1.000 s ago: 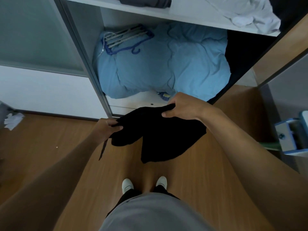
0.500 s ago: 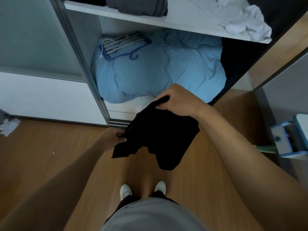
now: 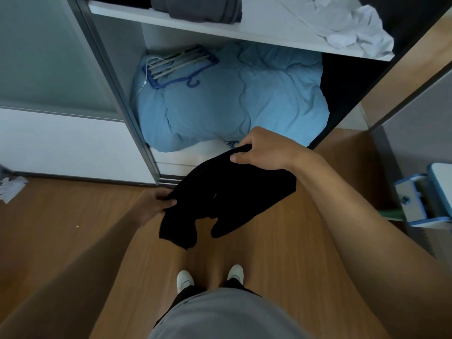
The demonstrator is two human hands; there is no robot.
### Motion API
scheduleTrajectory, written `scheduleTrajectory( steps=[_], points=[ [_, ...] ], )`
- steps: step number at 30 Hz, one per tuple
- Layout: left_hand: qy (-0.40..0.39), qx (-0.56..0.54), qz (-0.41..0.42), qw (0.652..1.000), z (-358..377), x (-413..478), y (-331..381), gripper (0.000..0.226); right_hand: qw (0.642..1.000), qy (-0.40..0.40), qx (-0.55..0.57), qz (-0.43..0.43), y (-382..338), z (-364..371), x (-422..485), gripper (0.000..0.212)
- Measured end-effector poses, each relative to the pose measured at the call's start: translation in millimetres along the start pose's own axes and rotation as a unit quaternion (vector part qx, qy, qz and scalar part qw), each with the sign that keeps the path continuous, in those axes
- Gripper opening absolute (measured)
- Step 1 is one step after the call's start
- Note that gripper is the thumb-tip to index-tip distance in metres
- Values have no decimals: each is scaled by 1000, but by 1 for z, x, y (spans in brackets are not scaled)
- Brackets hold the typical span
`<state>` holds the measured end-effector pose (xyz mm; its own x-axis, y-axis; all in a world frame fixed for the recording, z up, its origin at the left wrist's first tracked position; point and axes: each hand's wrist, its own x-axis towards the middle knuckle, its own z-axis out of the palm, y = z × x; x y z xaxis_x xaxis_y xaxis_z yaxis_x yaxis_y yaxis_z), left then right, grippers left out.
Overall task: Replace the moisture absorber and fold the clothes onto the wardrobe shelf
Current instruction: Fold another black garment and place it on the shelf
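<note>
— What's on the shelf (image 3: pixel 256 28)?
— Grey folded clothes (image 3: pixel 195 8) toward its left, a crumpled white garment (image 3: pixel 354 33) at its right front edge.
— And below?
— A blue duvet (image 3: pixel 232 99) on the wardrobe bottom (image 3: pixel 195 155); white scraps (image 3: pixel 11 188) on the floor (image 3: pixel 73 216).

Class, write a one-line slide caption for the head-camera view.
The left hand and right hand grip a black garment before the wardrobe shelf, blue duvet below.

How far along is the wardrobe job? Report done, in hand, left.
Done: one grey garment lies folded on the shelf. In hand: the left hand and right hand both grip a black garment, held in the air, not yet folded. Left: the white garment lies crumpled on the shelf; no moisture absorber is in view, so that step cannot be judged.
</note>
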<state>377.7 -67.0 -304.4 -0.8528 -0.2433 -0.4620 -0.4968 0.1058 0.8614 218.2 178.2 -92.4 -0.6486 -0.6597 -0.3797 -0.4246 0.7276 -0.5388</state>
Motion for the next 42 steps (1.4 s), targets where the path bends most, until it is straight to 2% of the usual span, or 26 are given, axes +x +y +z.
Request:
scheduleTrajectory(
  steps=[4,7,12,16,21,26,30,33,37,42],
  points=[
    [4,-25,-9,1000,-19,4,12,27,1000,6,-25,7,6,2,3,36],
    [40,-24,-1,999,-32,8,22,17,999,5,-36,14,11,4,6,34],
    [38,16,2,999,-33,10,24,8,999,17,35,-1,10,6,8,31],
    [71,45,53,995,-27,6,20,6,999,16,46,-5,7,2,7,19],
    [160,104,112,975,-24,8,35,8,999,-41,21,24,10,-4,0,18],
    [209,88,129,965,-23,13,58,23,992,-120,-37,25,4,-1,-1,23],
    [230,125,144,954,-16,19,73,15,988,-144,-42,29,2,0,0,26],
    [229,139,176,947,-11,22,78,10,992,-115,-34,38,1,0,2,29],
    [234,133,185,945,-9,23,82,11,999,-3,7,40,7,4,8,33],
    [258,127,178,941,-13,26,87,13,989,68,113,63,15,21,12,22]
  ],
)
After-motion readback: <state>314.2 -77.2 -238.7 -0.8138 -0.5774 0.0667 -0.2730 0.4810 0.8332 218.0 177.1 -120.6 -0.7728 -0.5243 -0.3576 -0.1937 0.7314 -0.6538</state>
